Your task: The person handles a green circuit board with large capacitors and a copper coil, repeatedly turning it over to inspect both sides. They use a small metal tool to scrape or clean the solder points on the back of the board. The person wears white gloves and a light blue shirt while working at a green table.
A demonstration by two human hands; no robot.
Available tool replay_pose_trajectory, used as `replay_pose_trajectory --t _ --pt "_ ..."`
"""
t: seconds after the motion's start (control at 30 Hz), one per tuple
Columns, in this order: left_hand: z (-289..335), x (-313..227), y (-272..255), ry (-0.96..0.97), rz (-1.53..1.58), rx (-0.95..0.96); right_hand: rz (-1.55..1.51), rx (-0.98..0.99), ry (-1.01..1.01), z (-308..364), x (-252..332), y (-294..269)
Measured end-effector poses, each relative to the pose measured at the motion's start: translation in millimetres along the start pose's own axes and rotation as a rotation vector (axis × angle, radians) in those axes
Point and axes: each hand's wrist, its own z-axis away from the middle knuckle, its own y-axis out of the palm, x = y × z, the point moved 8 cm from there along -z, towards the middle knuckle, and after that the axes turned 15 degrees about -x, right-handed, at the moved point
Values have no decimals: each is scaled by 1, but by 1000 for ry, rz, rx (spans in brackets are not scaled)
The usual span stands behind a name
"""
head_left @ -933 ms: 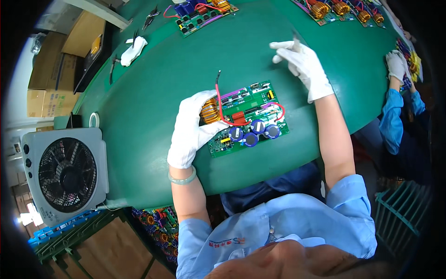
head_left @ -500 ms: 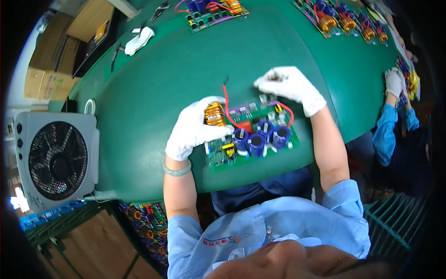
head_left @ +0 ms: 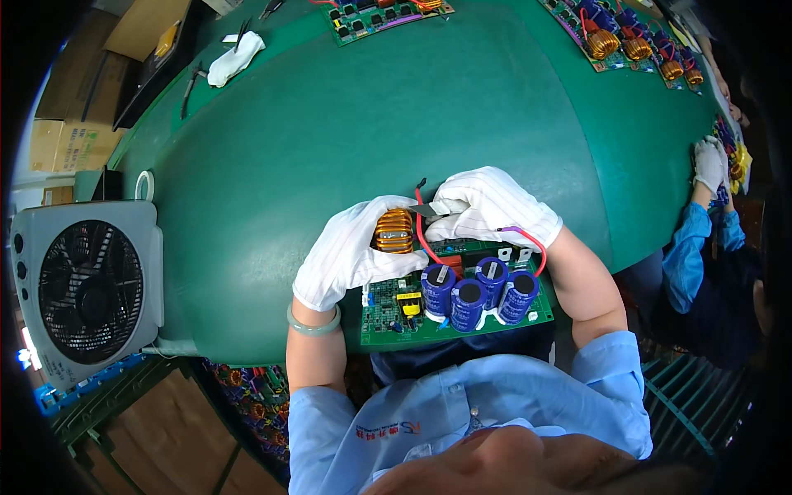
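Note:
A green circuit board (head_left: 425, 332) lies near the table's front edge, carrying several blue-purple cylinder capacitors (head_left: 469, 304) and a small yellow transformer (head_left: 410, 304). My left hand (head_left: 342, 256), in a white striped glove, has thumb and fingers wrapped round a copper-wound coil (head_left: 394, 230) at the board's left side. My right hand (head_left: 491, 206), gloved too, pinches a flat grey metal blade (head_left: 441, 208). The blade's tip meets or crosses a red wire (head_left: 420, 224) that stands up beside the coil. A second red wire (head_left: 540, 251), with a purple sleeve, bends past my right wrist.
More boards with coils (head_left: 639, 45) sit at the far right, and another board (head_left: 384, 21) at the far edge. Pliers (head_left: 191, 91) and a white cloth (head_left: 237, 60) lie far left. A grey box fan (head_left: 91, 289) stands left. At right, a co-worker's gloved hand (head_left: 708, 165) handles parts.
My right hand has come down and left to the red wire, bringing the blade to it. The board appears nearer and more tilted; my left hand keeps hold of the coil.

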Motion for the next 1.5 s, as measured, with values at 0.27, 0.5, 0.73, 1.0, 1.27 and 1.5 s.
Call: replay_pose_trajectory --t 0.27,0.5,0.73,1.0,1.27,1.5 --pt "-1 4 2 9 -3 -2 63 -23 36 -2 -13 4" --pt "-3 3 4 -33 59 12 59 41 96 1 -20 4" --pt "-1 11 4 -110 76 55 -126 -33 -60 17 -7 -40" --pt "-4 13 3 -175 80 100 -76 -426 456 -23 -76 -82" --pt "-3 1 -11 9 22 47 693 -700 238 -213 -85 -155" --pt "-2 1 -10 46 53 51 806 -516 468 -227 -114 -138"
